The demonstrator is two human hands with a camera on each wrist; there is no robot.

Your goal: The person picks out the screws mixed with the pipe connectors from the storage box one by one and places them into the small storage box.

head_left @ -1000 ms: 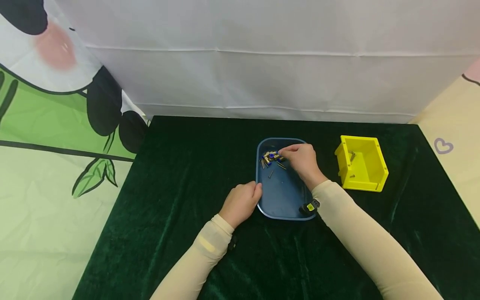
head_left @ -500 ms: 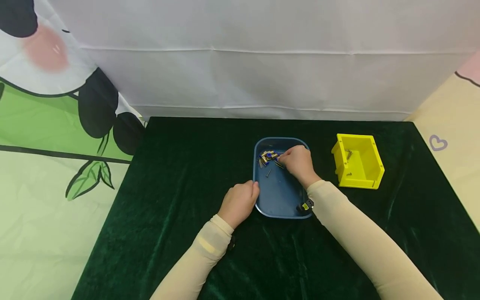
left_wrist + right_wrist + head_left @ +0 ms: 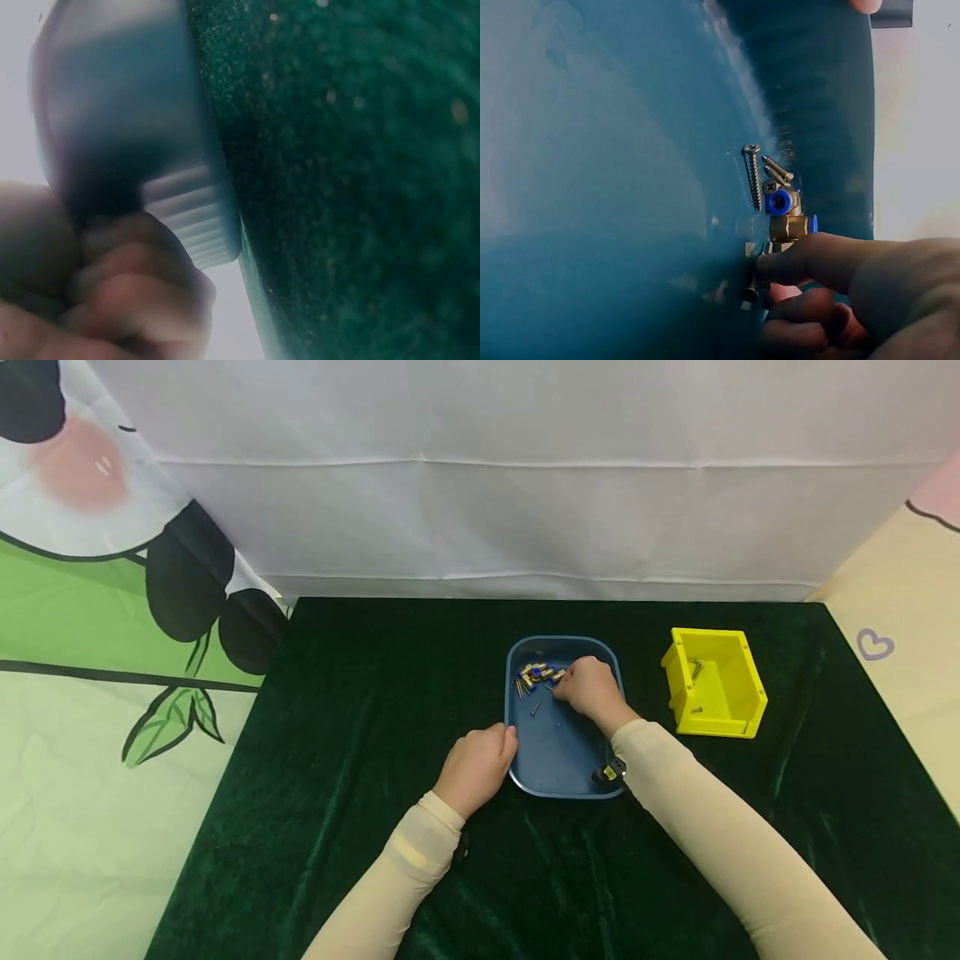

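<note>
In the head view, a blue tray [image 3: 558, 760] holds brass fittings with blue ends [image 3: 536, 673] and several loose screws. My left hand [image 3: 478, 768] grips the tray's left rim, thumb over the edge; the left wrist view shows curled fingers [image 3: 142, 292] against the ribbed outer wall. Inside the tray, my right hand [image 3: 590, 692] reaches down beside the pile. The right wrist view has its thumb and forefinger pinching a screw [image 3: 751, 292] close over the tray floor. Another screw [image 3: 753, 176] lies near a brass fitting [image 3: 789, 227].
A yellow bin [image 3: 723, 693] stands right of the tray, with a few screws [image 3: 697, 670] inside. Dark green cloth [image 3: 360, 727] covers the table. A white curtain [image 3: 525, 527] hangs behind its far edge.
My right hand has moved slightly down and toward me inside the tray, from the fittings to the screws beside them. The left hand keeps its grip on the rim.
</note>
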